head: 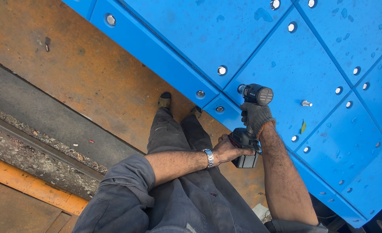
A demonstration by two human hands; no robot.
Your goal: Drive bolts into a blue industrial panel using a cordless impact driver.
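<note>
The right hand (256, 117), in a grey work glove with an orange cuff, is clenched around the grip of a black cordless impact driver (252, 125). The tool's head sits just above that hand, its nose pressed towards the blue panel (286, 64); what the nose actually meets is hidden behind the tool body, so I cannot tell whether it sits on a bolt. The battery pack forms the tool's lower end, just below the gloved hand.

The left hand (229, 149) is bare and wears a metal wristwatch (208, 158) on its wrist. It comes in from the left and its fingers close on the base of the driver at the battery, so both hands are grasping the same tool, the left touching it just under the right.

To the right of the gloved hand, a loose-looking bolt (306, 103) stands proud of the panel, apart from the tool. Other bolt heads lie recessed in the panel: one (221, 70) above and to the left of the hands, one (220, 109) just left of the tool. A small yellowish leaf (303, 127) lies on the panel to the right of the right forearm.

Below and left of the hands, the person's dark trousers and shoes (165, 100) stand on a rusty steel floor (83, 69)
</note>
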